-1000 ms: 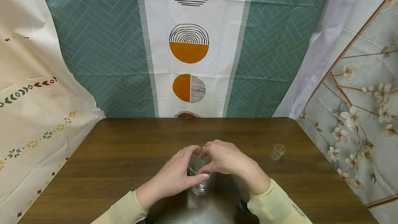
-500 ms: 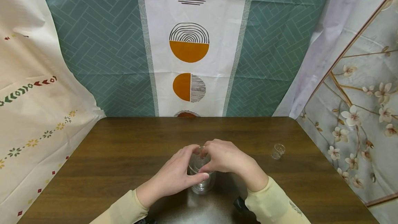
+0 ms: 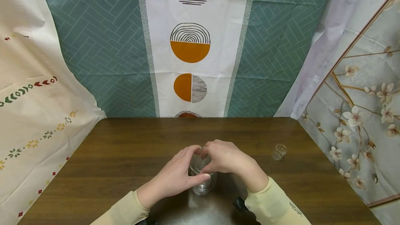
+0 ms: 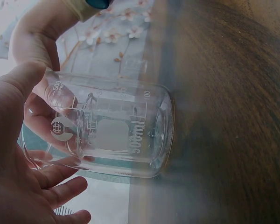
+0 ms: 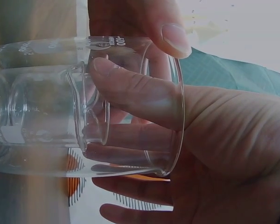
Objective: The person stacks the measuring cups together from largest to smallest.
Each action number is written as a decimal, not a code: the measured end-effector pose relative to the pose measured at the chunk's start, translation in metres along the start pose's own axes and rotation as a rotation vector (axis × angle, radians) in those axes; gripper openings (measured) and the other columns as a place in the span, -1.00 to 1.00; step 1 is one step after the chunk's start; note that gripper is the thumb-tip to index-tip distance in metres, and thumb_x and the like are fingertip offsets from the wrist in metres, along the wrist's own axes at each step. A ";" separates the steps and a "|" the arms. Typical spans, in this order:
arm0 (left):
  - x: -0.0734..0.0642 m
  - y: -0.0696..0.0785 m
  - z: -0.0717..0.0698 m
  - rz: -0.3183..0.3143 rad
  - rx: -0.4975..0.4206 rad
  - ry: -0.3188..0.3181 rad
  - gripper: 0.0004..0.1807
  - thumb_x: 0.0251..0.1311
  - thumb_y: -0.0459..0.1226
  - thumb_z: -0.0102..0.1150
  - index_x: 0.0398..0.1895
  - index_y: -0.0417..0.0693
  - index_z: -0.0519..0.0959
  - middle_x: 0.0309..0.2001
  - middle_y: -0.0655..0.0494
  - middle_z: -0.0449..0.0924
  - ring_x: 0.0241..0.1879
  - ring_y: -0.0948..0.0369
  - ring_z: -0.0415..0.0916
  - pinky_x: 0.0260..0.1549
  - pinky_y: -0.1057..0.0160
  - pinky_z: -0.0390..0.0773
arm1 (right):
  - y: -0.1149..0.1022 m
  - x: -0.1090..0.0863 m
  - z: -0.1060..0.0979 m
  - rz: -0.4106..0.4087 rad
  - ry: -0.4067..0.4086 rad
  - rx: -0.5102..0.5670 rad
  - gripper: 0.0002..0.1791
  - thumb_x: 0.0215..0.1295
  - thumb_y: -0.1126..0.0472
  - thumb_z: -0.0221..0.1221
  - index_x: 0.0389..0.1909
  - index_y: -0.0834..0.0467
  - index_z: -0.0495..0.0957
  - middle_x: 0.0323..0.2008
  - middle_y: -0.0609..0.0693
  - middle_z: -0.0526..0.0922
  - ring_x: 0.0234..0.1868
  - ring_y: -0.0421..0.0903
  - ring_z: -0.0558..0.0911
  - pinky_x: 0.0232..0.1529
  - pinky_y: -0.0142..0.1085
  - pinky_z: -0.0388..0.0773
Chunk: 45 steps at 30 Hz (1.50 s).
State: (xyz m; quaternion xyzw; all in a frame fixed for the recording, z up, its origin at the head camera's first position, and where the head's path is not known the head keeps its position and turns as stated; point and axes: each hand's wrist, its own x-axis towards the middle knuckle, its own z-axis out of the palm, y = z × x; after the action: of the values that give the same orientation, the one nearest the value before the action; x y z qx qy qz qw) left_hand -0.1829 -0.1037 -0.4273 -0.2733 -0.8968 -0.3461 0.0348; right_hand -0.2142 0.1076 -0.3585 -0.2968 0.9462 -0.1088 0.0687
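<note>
A clear glass beaker [image 4: 136,137] marked 500ml stands upright on the table in front of me. My left hand [image 3: 175,174] grips it near the rim, thumb on the near side and fingers at the far side. Inside it stands a smaller beaker [image 5: 42,107], with the rim of a still smaller beaker [image 5: 108,122] showing within that one's mouth. My right hand [image 3: 226,157] reaches through the large mouth from the right. Its thumb and fingers pinch around the smallest beaker's rim. Curved glass and reflections partly hide the fingertips.
Another small clear beaker [image 3: 279,152] stands apart on the right side of the brown wooden table [image 3: 125,141]. A patterned cloth [image 3: 190,51] hangs behind the table's far edge, and further cloths hang along the left and right sides.
Both hands keep almost the same place at the large beaker. The right forearm has shifted slightly left and turned, so the print on its sleeve shows differently.
</note>
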 end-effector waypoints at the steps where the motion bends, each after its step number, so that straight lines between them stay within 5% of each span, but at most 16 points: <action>1: 0.000 0.000 0.000 0.000 0.001 0.000 -0.09 0.33 0.38 0.37 0.51 0.08 0.38 0.35 0.24 0.49 0.38 0.11 0.45 0.32 -0.19 0.51 | 0.000 0.000 0.000 0.000 0.000 0.002 -0.57 0.13 -0.07 0.68 -0.04 0.00 0.86 0.01 -0.17 0.77 0.12 -0.07 0.68 0.10 -0.03 0.67; 36: -0.001 0.003 0.001 -0.007 -0.005 0.000 -0.06 0.34 0.36 0.39 0.55 0.02 0.37 0.37 0.21 0.50 0.40 0.06 0.45 0.30 -0.18 0.52 | 0.020 -0.022 -0.007 -0.074 0.083 0.113 -0.54 0.29 -0.18 0.56 0.08 -0.01 0.84 0.26 -0.08 0.72 0.29 -0.02 0.65 0.22 0.10 0.62; 45: -0.001 0.003 0.000 -0.018 0.004 -0.007 -0.04 0.33 0.36 0.39 0.57 0.02 0.34 0.37 0.17 0.51 0.39 0.05 0.45 0.30 -0.18 0.53 | 0.025 -0.026 -0.007 -0.076 0.107 0.149 -0.56 0.33 -0.13 0.55 0.13 -0.02 0.83 0.22 -0.19 0.72 0.28 -0.08 0.66 0.24 0.03 0.62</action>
State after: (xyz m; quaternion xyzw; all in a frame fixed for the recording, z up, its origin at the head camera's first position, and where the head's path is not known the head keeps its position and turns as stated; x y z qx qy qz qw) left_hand -0.1807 -0.1022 -0.4250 -0.2663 -0.9000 -0.3438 0.0291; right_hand -0.2081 0.1443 -0.3561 -0.3201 0.9260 -0.1971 0.0358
